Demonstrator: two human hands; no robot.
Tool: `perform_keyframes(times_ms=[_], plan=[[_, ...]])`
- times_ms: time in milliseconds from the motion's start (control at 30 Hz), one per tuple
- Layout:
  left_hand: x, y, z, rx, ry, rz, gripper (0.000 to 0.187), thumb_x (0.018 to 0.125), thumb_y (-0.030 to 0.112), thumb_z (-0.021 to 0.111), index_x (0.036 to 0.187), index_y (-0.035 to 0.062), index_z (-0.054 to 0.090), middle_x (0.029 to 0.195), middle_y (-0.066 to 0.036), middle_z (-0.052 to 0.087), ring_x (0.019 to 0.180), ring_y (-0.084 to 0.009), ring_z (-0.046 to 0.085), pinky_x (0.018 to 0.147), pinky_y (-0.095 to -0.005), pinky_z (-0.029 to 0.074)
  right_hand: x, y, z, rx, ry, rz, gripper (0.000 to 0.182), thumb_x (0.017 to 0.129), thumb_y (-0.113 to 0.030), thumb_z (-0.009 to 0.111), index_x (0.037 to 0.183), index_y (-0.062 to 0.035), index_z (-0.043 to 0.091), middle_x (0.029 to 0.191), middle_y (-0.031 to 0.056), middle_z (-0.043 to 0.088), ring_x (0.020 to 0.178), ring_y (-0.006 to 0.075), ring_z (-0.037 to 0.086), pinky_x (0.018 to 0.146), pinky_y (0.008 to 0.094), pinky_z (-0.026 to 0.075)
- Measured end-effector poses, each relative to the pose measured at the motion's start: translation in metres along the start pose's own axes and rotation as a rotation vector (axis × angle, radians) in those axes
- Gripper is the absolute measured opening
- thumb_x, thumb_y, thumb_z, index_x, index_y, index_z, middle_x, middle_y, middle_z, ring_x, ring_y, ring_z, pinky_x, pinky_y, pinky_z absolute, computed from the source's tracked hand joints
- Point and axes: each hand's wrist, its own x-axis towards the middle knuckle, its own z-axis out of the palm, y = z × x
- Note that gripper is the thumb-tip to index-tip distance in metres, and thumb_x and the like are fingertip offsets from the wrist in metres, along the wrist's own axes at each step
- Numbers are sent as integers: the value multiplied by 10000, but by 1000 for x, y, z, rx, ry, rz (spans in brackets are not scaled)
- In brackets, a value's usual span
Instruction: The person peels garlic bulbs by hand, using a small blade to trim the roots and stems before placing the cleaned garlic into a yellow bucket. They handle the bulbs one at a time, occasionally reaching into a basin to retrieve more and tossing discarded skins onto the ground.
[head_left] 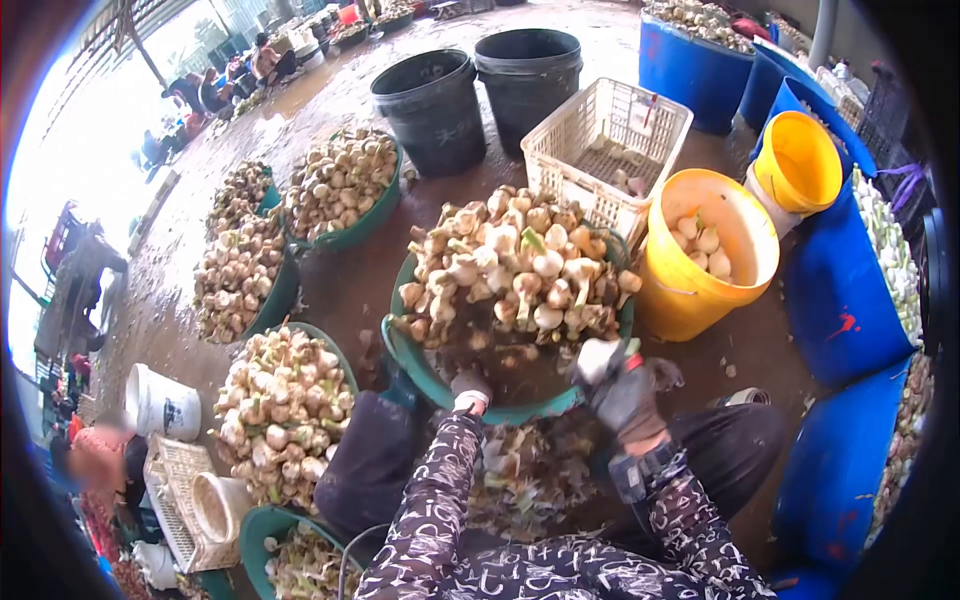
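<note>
A large green basin (400, 352) stands in front of me, heaped at its far side with garlic bulbs (520, 262) in dirty, brownish skins. My left hand (470, 384), in a greyish glove, is over the near rim of the basin. Its fingers are blurred against the dark inside, so their grip does not show. On the right of the rim my gloved right hand (628, 398) is closed round a pale garlic bulb (598, 360). A small red and green bit shows beside that bulb; I cannot make it out. Loose skins and trimmings (530, 475) lie below the basin, between my knees.
Right of the basin stands a yellow bucket (668, 285) with several clean bulbs, beside a cream crate (545, 165). Two black buckets (432, 125) stand behind. More garlic-filled basins (275, 415) are at left, blue tubs (840, 290) at right. Other people sit at far left.
</note>
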Motion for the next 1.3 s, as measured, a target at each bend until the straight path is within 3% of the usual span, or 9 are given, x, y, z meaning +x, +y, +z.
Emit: perform_keyframes(times_ms=[133,400,533,800,900,1000,1067,1167,1300], plan=[[-4,-1,9,-192,-88,126,420,821,374,573,1165,135,602,1094,-189,629,1039,-322,600,852,-434,484,-13,-46,68,-338,-50,-183,431,967,-405,422,1067,-9,559,927,136,639,800,265,633,732,374,543],[-127,39,-45,-995,-253,807,700,740,113,729,1344,40,382,1162,-119,602,1036,-189,585,878,-312,460,-24,43,-74,-836,236,205,395,877,-411,609,779,-28,632,618,-3,552,516,88,503,490,234,405],[-181,56,-86,-594,-271,834,628,730,241,730,1265,37,472,1113,-213,595,1051,-318,581,908,-364,443,-48,53,-79,-1313,177,-278,366,862,-345,641,763,7,666,597,-2,569,560,73,493,511,266,400],[-234,44,-86,-584,71,697,492,720,291,737,1135,66,597,998,-163,622,967,-315,602,868,-362,465,-78,47,-73,-1402,-31,-214,311,877,-276,614,838,31,654,639,11,584,610,76,472,544,305,410],[-238,27,-86,-968,-290,582,501,732,206,770,1132,-27,579,1013,-78,651,866,-107,599,786,-268,496,-96,47,-59,-1341,-155,-101,264,894,-242,577,852,8,647,724,-40,557,659,55,455,568,243,394],[-247,23,-74,-1187,-349,472,512,729,203,778,1140,-25,574,1013,-73,647,870,-126,603,792,-277,497,-97,54,-74,-879,-10,219,343,922,-335,541,1003,-9,611,771,17,620,654,98,550,578,250,455],[-249,29,-55,-1324,-280,488,566,720,200,788,1173,-36,543,1052,-90,631,930,-137,589,832,-281,483,-91,55,-83,-641,-90,462,377,945,-377,495,1060,-33,597,790,7,613,695,98,569,604,238,481],[-258,37,-47,-898,31,530,620,710,224,794,1212,-1,508,1126,-106,601,1031,-177,569,874,-316,460,-135,59,-14,-797,-23,60,366,947,-386,499,940,-36,604,796,-1,592,741,89,561,638,231,475],[-264,39,-69,-776,377,683,364,741,157,763,1069,61,636,1008,-111,642,991,-218,591,855,-328,454,-99,52,-65,-1120,1,96,302,895,-312,617,951,-15,608,841,15,613,762,83,529,645,231,436]])
